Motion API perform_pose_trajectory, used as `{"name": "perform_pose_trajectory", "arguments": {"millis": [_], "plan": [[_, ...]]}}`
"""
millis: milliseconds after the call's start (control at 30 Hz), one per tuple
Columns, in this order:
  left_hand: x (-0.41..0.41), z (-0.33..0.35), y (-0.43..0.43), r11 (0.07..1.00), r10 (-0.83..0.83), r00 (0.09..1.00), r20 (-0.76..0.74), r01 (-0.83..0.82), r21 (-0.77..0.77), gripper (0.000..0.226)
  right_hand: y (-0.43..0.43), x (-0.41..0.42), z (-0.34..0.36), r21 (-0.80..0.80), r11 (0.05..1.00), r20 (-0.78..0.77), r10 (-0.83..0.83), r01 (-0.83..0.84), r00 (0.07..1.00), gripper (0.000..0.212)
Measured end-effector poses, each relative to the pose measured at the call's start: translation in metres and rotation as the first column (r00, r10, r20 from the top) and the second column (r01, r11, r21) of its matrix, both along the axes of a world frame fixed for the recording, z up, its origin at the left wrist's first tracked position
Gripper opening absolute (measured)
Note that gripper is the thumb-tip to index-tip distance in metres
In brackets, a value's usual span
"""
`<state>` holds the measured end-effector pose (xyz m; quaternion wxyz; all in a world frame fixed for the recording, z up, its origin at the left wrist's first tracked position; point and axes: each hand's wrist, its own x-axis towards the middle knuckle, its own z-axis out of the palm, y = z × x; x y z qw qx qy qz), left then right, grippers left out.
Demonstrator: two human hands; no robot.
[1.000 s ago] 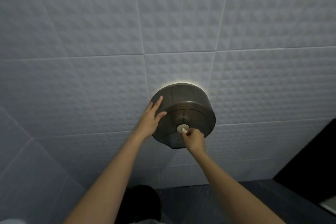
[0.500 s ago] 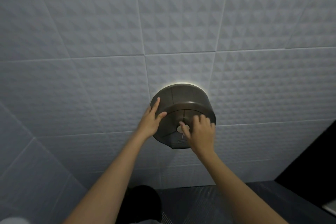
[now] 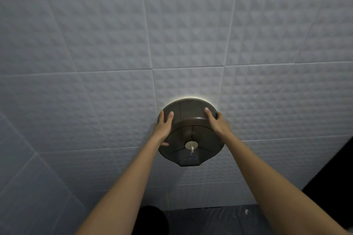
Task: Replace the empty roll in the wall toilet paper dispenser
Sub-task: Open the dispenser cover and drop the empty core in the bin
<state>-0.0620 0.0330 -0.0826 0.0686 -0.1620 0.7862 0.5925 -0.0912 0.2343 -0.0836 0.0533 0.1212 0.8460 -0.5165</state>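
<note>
A round dark brown toilet paper dispenser (image 3: 191, 128) is mounted on the tiled wall, its cover closed. A pale lock knob with a key in it (image 3: 191, 146) sits at the centre of the cover. My left hand (image 3: 164, 127) grips the cover's left rim, fingers over the top edge and thumb on the front face. My right hand (image 3: 217, 123) holds the right rim the same way. No roll is visible; the inside is hidden by the cover.
Textured pale grey wall tiles (image 3: 172, 34) fill most of the view. A dark round bin (image 3: 150, 219) stands on the dark floor (image 3: 219, 219) below the dispenser. A black panel edge (image 3: 332, 170) shows at the right.
My right hand left the centre key and moved up to the cover's right rim. My left hand shifted slightly on the left rim. The key stays in the lock.
</note>
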Motion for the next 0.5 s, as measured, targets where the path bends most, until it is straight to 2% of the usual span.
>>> {"name": "perform_pose_trajectory", "arguments": {"millis": [200,300,367,467,500], "plan": [[0.023,-0.016,-0.003,0.996,-0.076,0.997,-0.008,0.076,-0.045,0.077,0.003,0.021,-0.015,-0.043,0.999,-0.01,-0.007,0.007,1.0,0.118],[0.042,-0.028,-0.014,0.99,-0.137,0.991,0.01,0.137,-0.015,0.087,0.002,0.034,-0.028,-0.042,0.999,0.019,-0.019,0.02,1.0,0.12],[0.053,-0.032,-0.017,0.988,-0.136,0.99,0.049,0.132,0.074,0.091,-0.001,0.046,-0.035,-0.041,0.999,0.019,-0.027,0.028,0.999,0.118],[0.062,-0.036,-0.011,0.956,-0.006,0.988,0.157,-0.04,0.291,0.079,-0.003,0.068,-0.048,-0.058,0.997,0.024,-0.057,0.058,0.998,0.111],[0.063,-0.037,-0.008,0.935,0.02,0.977,0.214,-0.094,0.342,0.082,-0.003,0.073,-0.052,-0.068,0.995,0.038,-0.076,0.078,0.996,0.109]]}}
